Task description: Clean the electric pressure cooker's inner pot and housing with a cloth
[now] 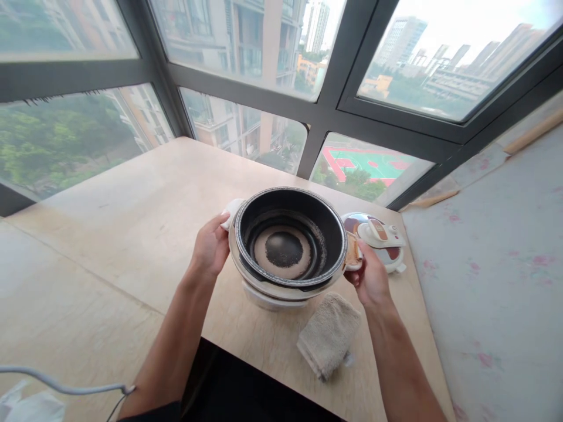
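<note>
A round cooker base [288, 246] with a dark, stained inside and a heating plate at its bottom is tilted toward me above the wooden table [132, 234]. My left hand [211, 249] grips its left handle, fingers curled round the rim. My right hand [369, 272] grips the right side handle. The cooker's lid [378, 237], white with red-brown panels, lies on the table just right of the base. A folded beige cloth [328, 334] lies on the table under my right forearm.
Large windows [264, 70] with dark frames wrap the far edge of the table. A pale patterned wall [497, 275] rises on the right. A white cable [65, 387] and a white bag [30, 407] sit at the bottom left.
</note>
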The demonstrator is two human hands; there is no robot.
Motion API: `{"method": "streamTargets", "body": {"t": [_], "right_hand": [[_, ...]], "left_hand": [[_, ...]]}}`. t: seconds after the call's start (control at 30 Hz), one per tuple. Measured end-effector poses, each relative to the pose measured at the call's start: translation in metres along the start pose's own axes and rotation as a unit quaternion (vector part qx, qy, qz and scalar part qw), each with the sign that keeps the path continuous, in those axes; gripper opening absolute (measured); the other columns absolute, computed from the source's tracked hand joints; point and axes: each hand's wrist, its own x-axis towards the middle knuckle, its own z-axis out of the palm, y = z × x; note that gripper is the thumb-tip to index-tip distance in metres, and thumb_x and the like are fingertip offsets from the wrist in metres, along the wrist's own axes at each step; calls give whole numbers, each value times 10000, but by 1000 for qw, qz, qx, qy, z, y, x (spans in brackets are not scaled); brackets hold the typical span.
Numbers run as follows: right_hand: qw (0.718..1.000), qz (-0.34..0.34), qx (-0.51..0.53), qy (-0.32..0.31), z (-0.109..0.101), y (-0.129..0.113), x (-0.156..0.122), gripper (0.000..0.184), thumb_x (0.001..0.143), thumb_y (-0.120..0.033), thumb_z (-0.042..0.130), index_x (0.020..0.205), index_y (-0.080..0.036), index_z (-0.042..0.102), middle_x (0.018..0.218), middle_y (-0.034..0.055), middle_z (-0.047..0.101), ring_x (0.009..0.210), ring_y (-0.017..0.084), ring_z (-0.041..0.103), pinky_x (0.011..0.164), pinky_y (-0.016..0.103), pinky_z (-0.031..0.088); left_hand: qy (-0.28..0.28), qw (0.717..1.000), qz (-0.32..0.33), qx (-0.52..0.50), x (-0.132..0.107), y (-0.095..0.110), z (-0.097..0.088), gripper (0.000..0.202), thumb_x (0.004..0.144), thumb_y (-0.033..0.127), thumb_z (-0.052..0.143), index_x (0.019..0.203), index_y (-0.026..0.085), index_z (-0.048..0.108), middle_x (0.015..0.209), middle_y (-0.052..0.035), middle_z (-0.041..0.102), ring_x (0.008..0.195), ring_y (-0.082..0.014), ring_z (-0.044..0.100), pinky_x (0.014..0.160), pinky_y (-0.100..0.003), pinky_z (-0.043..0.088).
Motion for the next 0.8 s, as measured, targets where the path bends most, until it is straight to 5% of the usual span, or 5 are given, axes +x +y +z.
{"method": "streamTargets", "body": {"t": [0.33,0.63,0.8], "right_hand": [[998,15,-50,-45,-10,-7,19,641,522,-669,859,757,-194,498,511,-79,454,345,50,344,282,161,245],[980,32,-166,-102,-60,-6,10,698,652,-833,706,828,-179,537,576,-24,536,434,75,422,396,196,284],[913,50,-374,-155,-90,0,-18,643,768,-753,647,965,-141,609,679,12,600,541,112,510,491,243,367]], "left_hand": [[28,994,91,46,-25,-22,-11,447,657,246,731,1077,121,640,1038,-70,704,1064,-254,655,898,-325,530],[8,987,111,114,-42,-31,-33,476,723,322,741,1147,122,659,1191,-99,686,1197,-262,601,1037,-370,463],[102,983,85,130,-65,-46,-44,583,696,347,784,1229,160,639,1296,-108,660,1315,-296,545,1150,-465,394]]}}
